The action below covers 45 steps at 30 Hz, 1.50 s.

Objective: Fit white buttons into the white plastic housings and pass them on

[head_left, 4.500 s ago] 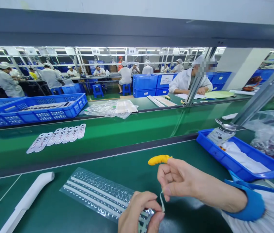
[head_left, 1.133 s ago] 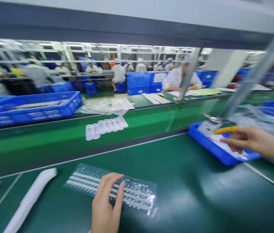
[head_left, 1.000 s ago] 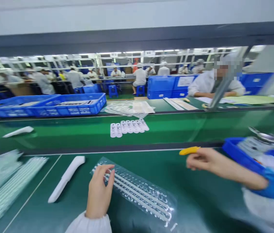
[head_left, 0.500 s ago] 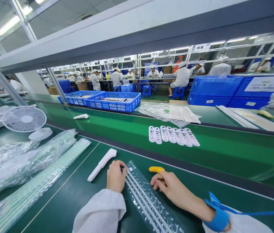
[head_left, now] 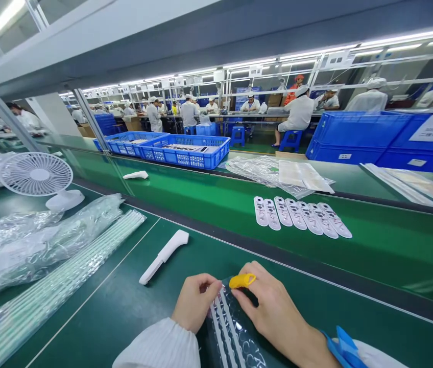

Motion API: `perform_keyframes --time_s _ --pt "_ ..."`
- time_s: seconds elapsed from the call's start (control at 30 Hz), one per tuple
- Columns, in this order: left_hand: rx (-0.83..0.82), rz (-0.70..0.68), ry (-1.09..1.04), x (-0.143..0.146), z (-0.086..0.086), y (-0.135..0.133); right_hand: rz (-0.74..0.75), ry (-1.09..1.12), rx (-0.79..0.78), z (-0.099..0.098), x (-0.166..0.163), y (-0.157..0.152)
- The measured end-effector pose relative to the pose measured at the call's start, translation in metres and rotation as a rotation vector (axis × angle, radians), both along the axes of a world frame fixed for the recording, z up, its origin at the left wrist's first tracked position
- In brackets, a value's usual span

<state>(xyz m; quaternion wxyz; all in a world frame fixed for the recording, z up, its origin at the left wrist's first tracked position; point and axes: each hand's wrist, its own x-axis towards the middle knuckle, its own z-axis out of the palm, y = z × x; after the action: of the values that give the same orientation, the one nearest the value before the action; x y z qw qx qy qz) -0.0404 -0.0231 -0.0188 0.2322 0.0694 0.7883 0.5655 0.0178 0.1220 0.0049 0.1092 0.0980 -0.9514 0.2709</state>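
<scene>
A clear plastic sleeve [head_left: 242,337] holding several narrow white strips lies at the front, its near end cut off by the frame. My left hand [head_left: 197,301] pinches the sleeve's far left corner between thumb and index finger. From the right, my right hand [head_left: 268,304] closes thumb and index finger at the same far end. On that index finger sits what looks like a yellow finger cot [head_left: 241,280]. A blue band [head_left: 346,350] circles my right wrist. Left of my hands lies a white handle-shaped plastic piece [head_left: 165,255], untouched.
A green belt [head_left: 201,197] runs across beyond the bench, carrying several white oval-ended panels [head_left: 303,214]. Bagged strips [head_left: 67,276] and a white fan [head_left: 40,175] occupy the left. Blue crates [head_left: 189,158] stand behind the belt. An overhead beam [head_left: 163,46] crosses above; people sit farther back.
My right hand has moved left to the sleeve's far end and closed there. My left hand has shifted right and now pinches the corner; the sleeve's end looks raised. The camera view has shifted.
</scene>
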Motion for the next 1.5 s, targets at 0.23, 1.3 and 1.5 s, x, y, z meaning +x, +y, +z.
perform_keyframes --time_s 0.23,1.3,1.5 --pt "0.014 0.047 -0.021 0.008 0.007 0.005 -0.041 -0.069 0.019 -0.002 0.000 0.001" --pt "-0.142 0.014 0.248 0.024 -0.005 0.013 -0.165 -0.416 -0.187 0.000 -0.009 0.005" --pt "-0.282 0.004 0.356 0.021 -0.006 0.011 -0.210 -0.463 -0.372 -0.005 -0.018 0.017"
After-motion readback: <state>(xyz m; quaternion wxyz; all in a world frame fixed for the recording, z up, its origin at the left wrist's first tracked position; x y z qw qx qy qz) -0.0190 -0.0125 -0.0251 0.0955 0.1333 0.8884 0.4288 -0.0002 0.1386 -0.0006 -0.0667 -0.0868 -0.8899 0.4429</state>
